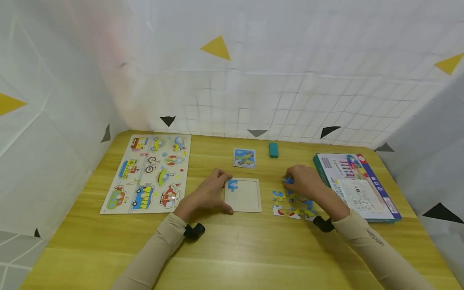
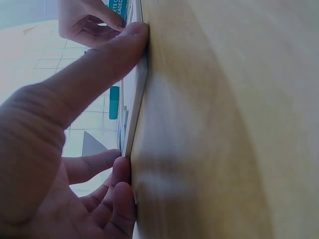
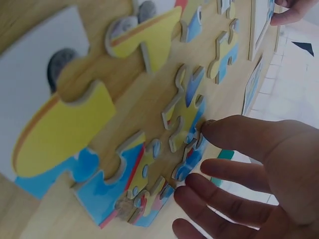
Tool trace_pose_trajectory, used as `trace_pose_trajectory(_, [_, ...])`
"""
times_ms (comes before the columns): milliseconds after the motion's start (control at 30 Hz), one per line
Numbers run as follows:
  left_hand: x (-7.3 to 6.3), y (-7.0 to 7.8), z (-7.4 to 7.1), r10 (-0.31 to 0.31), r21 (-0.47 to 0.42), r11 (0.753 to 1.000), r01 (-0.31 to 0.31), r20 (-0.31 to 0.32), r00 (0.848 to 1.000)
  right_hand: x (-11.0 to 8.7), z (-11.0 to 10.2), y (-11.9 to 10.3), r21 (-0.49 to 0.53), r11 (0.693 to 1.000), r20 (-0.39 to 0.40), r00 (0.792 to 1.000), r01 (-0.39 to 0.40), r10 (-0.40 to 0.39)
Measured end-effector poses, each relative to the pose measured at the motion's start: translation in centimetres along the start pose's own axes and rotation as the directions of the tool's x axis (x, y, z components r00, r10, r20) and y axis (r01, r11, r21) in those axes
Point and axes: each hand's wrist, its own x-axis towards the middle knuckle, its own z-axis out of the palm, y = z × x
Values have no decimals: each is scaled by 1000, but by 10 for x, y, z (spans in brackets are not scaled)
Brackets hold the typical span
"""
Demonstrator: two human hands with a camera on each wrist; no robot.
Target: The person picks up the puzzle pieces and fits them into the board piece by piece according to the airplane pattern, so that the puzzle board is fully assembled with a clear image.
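My left hand (image 1: 208, 192) holds a square wooden puzzle tray (image 1: 258, 197) at its left side, thumb at the near corner and fingertips at the far one. Inside the tray's upper left corner lies one blue puzzle piece (image 1: 233, 185). Over the loose pieces, my right hand (image 1: 306, 182) has its thumb and fingertips around a blue and red puzzle piece (image 3: 192, 157) at the far side of the group. Several other pieces in yellow, blue and white, such as a yellow one (image 3: 227, 52), lie about it on the table. Part of the group is hidden under the right hand.
Behind the tray lies a small picture card (image 1: 244, 158) with a yellow plane, and a teal block (image 1: 273, 150). A peg board of vehicles (image 1: 148, 181) is on the left. To the right, close by the right forearm, lies a flat box (image 1: 357, 187).
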Motion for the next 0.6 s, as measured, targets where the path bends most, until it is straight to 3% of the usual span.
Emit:
trace_pose_trajectory(267, [0, 2, -2, 5, -2, 1000, -5, 2, 1000, 1, -4, -2, 2, 1000, 15, 1000, -8, 8])
trace_pose_trajectory(600, [-1, 3, 0, -15, 2, 1000, 15, 7, 1000, 5, 1, -2, 4, 1000, -37, 999, 17, -17])
